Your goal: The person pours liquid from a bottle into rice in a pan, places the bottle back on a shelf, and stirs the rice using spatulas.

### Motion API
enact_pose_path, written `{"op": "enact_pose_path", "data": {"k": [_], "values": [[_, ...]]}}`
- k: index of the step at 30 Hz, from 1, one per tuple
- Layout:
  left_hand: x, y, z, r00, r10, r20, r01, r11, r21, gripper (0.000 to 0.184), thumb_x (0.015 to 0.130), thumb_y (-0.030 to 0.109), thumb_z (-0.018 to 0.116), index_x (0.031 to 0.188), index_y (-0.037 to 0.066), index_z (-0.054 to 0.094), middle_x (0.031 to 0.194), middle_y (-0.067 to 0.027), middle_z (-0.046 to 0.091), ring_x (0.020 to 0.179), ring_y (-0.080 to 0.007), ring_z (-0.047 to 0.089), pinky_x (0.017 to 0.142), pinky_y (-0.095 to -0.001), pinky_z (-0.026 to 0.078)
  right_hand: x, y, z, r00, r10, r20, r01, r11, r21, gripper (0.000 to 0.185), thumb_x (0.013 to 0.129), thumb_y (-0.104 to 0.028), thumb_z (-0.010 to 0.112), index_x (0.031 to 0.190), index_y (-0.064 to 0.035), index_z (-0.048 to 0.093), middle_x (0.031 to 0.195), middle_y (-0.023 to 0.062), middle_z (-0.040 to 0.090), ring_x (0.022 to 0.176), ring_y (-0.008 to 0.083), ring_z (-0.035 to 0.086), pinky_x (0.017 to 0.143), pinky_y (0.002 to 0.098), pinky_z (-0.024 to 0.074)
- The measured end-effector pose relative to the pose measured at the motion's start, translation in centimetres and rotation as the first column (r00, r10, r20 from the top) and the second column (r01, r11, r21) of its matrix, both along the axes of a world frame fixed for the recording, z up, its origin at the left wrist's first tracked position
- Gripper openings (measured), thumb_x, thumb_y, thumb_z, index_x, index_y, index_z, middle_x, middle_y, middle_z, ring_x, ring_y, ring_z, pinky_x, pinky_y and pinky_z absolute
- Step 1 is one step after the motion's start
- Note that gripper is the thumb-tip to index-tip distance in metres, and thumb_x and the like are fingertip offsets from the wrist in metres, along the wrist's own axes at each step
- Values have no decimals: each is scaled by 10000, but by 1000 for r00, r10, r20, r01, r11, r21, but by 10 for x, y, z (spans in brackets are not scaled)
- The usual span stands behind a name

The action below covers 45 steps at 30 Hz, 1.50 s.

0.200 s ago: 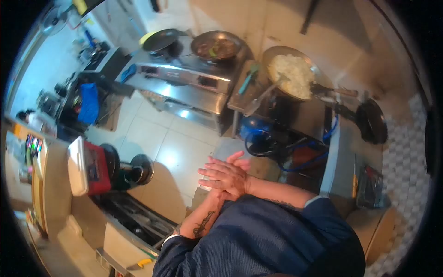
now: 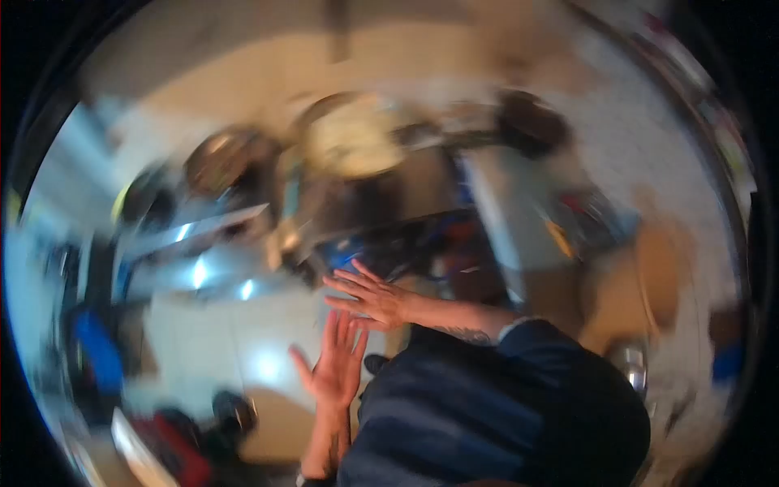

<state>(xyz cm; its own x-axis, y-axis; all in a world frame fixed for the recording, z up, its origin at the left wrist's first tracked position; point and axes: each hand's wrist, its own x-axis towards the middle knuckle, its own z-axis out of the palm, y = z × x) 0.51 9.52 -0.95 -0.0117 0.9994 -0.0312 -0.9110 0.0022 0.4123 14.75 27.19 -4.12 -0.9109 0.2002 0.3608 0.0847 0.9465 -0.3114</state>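
Yellow food in the pan could spill if the left hand or right hand, both open and empty, snagged its handle near the counter's far-left corner.

The metal stove, left of the large wok of pale food, carries a dark pan and, nearer that wok, a brownish-filled pan.

The person's left hand is open, palm showing, thumb spread outward. The right hand shows its back, fingers splayed above the left fingertips in view, right forearm reaching across.
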Motion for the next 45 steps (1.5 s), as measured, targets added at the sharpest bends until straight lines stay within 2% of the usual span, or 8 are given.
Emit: {"op": "enact_pose_path", "data": {"k": [4,6,8,11,17,23,37,45], "values": [[15,18,-27,960,-243,-142,245,970,-6,987,974,794,216,1300,-30,650,1346,-274,628,1350,-383,535,1198,-508,320,141,61,80,902,-373,-219,408,902,143,166,849,-248,795,883,-104,721,1414,110,587,1377,338,477,1210,645,191],[16,33,-56,922,-299,-244,231,934,-272,950,992,753,276,1252,-88,633,1283,-288,651,1293,-369,575,1158,-471,366,189,58,207,625,-780,3,769,616,-171,284,857,-174,742,1113,-62,693,1374,171,587,1303,361,519,1171,501,329],[18,55,-63,826,-361,-433,235,918,-319,826,1017,672,376,1238,-83,628,1235,-264,674,1218,-346,620,1107,-456,422,281,68,293,432,-879,-202,897,441,0,320,874,-170,717,1173,-63,671,1328,170,597,1285,370,517,1162,484,331],[28,86,-46,650,-361,-668,251,932,-260,550,1042,458,546,1223,-54,633,1119,-206,719,1041,-306,693,983,-433,519,448,82,408,392,-440,-808,859,-139,492,378,900,-166,678,1262,-65,636,1258,169,611,1258,383,515,1149,458,333],[58,169,-12,551,-233,-802,192,970,-150,329,1019,323,637,1050,-1,689,973,-92,736,917,-187,687,899,-345,536,613,26,599,-376,-567,-733,915,-350,-199,640,793,-426,793,1219,31,652,1225,176,672,1147,331,620,1039,417,447],[121,202,2,593,-180,-785,130,983,-128,288,1015,291,649,1038,5,681,986,-96,727,901,-188,689,853,-330,551,808,67,642,-503,-690,-520,854,-488,-180,839,687,-580,872,1140,104,691,1118,160,734,1066,249,683,936,387,527],[161,261,84,401,-138,-905,454,888,66,197,1033,165,613,1044,-17,689,975,-76,739,918,-133,657,906,-289,493,667,20,655,-241,-321,-916,891,-448,-77,792,727,-474,870,1283,-5,555,1117,178,680,996,271,669,873,402,555],[109,265,137,444,-224,-867,603,791,105,253,985,70,619,1209,-36,670,1047,-117,762,1001,-151,679,899,-289,516,488,38,587,75,-209,-975,978,206,31,814,751,-414,869,1371,-69,469,1115,185,647,951,285,661,841,411,569]]}}
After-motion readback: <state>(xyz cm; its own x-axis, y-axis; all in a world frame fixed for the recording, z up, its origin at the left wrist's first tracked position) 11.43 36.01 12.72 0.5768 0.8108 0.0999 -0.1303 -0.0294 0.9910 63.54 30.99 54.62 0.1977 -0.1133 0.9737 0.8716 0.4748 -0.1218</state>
